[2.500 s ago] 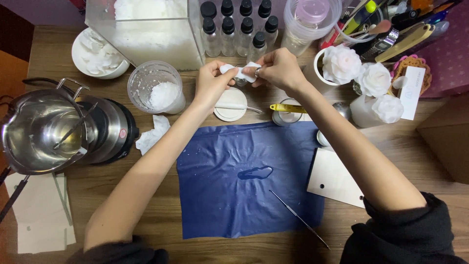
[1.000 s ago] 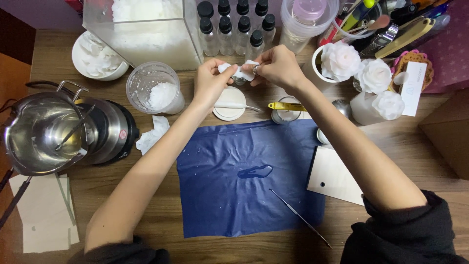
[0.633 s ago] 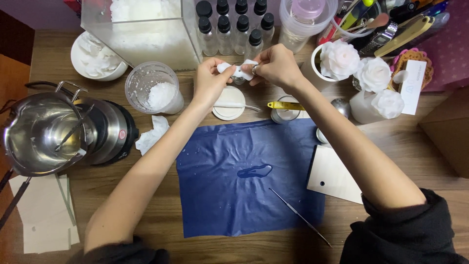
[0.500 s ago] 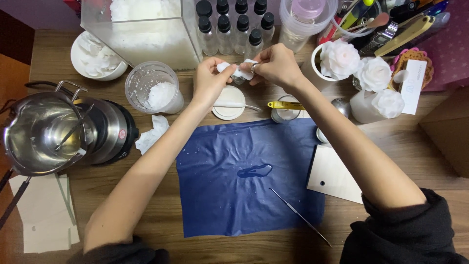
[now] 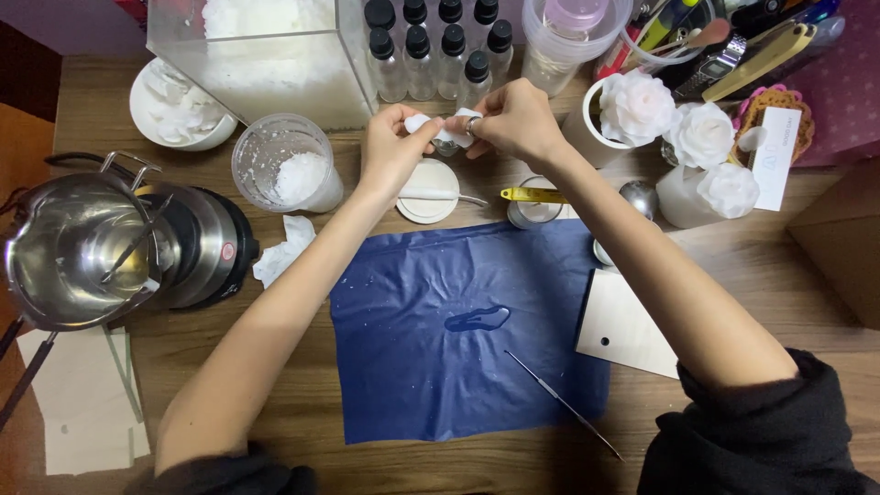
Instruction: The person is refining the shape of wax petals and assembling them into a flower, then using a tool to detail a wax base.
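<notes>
Hands (image 5: 394,147) and (image 5: 515,121), left and right, we see pinching one white tissue (image 5: 442,128) over the desk (image 5: 752,266).

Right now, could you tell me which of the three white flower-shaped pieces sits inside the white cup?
The leftmost white flower, the one closest to the right hand, sits in the white cup. The other two flowers sit further right, outside that cup.
</notes>
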